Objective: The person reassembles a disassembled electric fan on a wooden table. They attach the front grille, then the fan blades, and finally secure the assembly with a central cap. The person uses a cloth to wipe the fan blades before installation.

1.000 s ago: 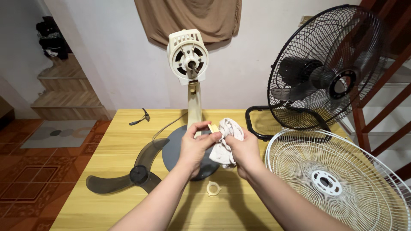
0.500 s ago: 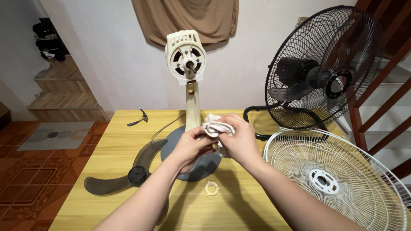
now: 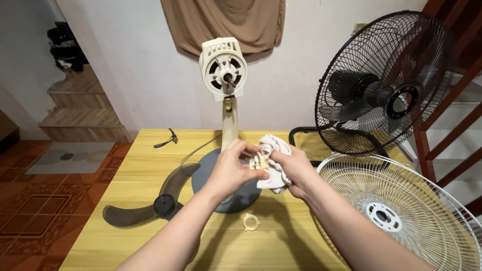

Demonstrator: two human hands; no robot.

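Head view, looking down over a yellow wood-grain bench point(image 3: 130, 165). Left hand point(image 3: 232, 168) curled, fingertips pinching a small cream plastic part point(image 3: 258, 161), ribbed and rounded; exact shape hard to tell. Right hand point(image 3: 293, 168) closed around a crumpled off-white rag point(image 3: 273, 153), soft and wrinkled, pressed against the same cream part. Both hands held above the round grey base point(image 3: 211, 170) of a stripped stand fan, just in front of its cream upright post point(image 3: 229, 123). Atop the post, a cream slotted motor housing point(image 3: 223, 68) with a bare dark shaft.

On the bench below the hands, a small cream plastic ring nut point(image 3: 250, 222), lying flat. To the left, a smoky translucent fan blade point(image 3: 150, 203) with a black hub, flat on the wood. To the right, a white wire fan guard point(image 3: 401, 211), domed, with a white centre plate. Behind it, a black floor fan point(image 3: 386, 85) with a round wire cage. Beige cloth point(image 3: 223, 22) hanging on the white wall.
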